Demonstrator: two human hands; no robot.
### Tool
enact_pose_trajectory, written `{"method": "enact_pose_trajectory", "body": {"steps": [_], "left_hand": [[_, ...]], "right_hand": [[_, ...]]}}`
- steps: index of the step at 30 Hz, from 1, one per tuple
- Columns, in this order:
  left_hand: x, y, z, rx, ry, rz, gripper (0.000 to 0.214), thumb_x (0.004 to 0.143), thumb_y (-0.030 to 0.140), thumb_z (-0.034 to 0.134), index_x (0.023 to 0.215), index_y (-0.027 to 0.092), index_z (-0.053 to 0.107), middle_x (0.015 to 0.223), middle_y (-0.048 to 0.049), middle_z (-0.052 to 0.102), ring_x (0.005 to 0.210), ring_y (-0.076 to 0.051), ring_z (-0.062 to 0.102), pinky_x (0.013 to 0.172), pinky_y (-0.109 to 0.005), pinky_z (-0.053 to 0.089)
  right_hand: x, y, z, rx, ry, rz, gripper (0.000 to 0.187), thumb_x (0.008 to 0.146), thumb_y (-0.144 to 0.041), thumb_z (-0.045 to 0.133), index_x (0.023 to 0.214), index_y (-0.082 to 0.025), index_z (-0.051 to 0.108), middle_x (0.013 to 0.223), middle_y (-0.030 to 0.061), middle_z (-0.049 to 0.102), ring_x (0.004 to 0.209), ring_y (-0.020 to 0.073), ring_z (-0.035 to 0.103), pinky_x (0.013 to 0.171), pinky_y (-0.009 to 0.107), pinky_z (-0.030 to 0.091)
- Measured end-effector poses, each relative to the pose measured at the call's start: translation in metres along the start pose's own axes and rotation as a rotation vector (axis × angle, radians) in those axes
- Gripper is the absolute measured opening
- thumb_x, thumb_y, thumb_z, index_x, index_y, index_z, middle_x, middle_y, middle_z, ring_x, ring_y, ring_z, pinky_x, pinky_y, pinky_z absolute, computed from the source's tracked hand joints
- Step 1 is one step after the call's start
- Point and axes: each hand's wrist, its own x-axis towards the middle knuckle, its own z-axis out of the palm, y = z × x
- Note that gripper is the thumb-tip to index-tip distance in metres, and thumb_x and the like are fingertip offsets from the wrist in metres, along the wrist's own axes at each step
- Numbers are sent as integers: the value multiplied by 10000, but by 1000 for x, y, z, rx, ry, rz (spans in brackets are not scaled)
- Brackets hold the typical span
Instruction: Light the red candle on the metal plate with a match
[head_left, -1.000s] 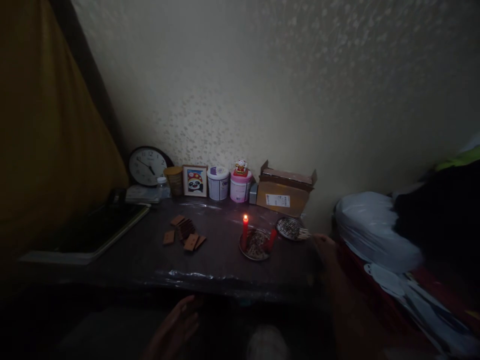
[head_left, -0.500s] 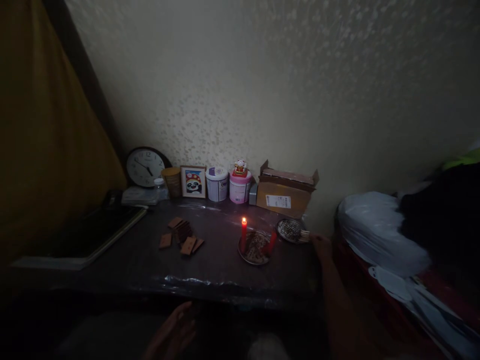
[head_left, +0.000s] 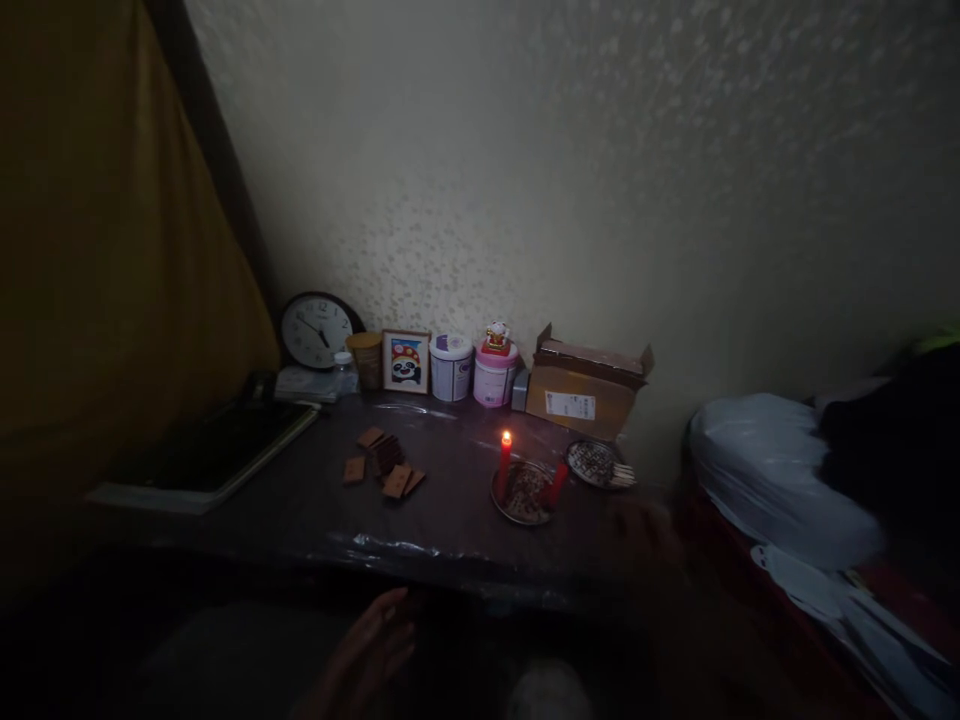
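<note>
My left hand [head_left: 376, 640] is low in front of the table edge, fingers stretched and a little apart, with nothing visible in it. Dark and smeared by motion, my right hand [head_left: 645, 530] is over the table's right front part; whether it holds anything is hidden. Nearest to it, several pale sticks [head_left: 623, 474] rest on the rim of a small round plate [head_left: 576, 474] with dark speckled contents. On a metal dish [head_left: 517, 519] stands a lit red candle [head_left: 505, 468]; a second red candle piece [head_left: 557, 487] leans at the dish's right side.
Brown square tiles [head_left: 397, 481] lie in a loose heap on the dark table [head_left: 450, 470]. Along the wall are a clock [head_left: 315, 332], a picture frame [head_left: 406, 362], two tubs [head_left: 451, 370], and a cardboard box [head_left: 585, 395]. A white plastic bag [head_left: 772, 480] bulges at right.
My right hand has drawn back from the pale sticks toward the front edge and blurred. The sticks stay on the plate. The view has shifted slightly; my left hand keeps its pose.
</note>
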Motion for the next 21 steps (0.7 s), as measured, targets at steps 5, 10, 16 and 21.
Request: {"method": "enact_pose_trajectory", "body": {"steps": [5,10,16,21], "left_hand": [[2,1,4,-10,8,25,335,680,393,674,999,293,678,1267,-45,592,1188,-318,488,1048,-480,295],[9,1,4,-2,-6,18,327,629,392,725,929,268,689,1118,-53,674,1085,-300,559,1002,-447,346],[12,-5,0,-12,-86,63,364,687,379,683,1026,255,638,1165,-76,641,1153,-290,524,1021,-442,318],[19,-12,-6,-46,-103,33,388,664,379,702,1023,248,636,1140,-83,654,1206,-304,481,1034,-458,306]], "right_hand": [[-107,-26,75,64,-476,-6,266,799,-431,511,684,-226,637,558,-18,589,533,157,556,528,253,426],[-151,-23,129,48,-645,-185,227,862,-277,490,678,-192,594,638,-29,579,626,110,550,600,195,403],[-171,-9,138,-23,-640,-276,91,796,-143,573,716,-182,593,749,-2,587,739,124,570,686,199,410],[-177,-6,132,-47,-664,-254,105,751,-85,600,753,-190,594,805,1,583,800,136,572,725,204,419]]}}
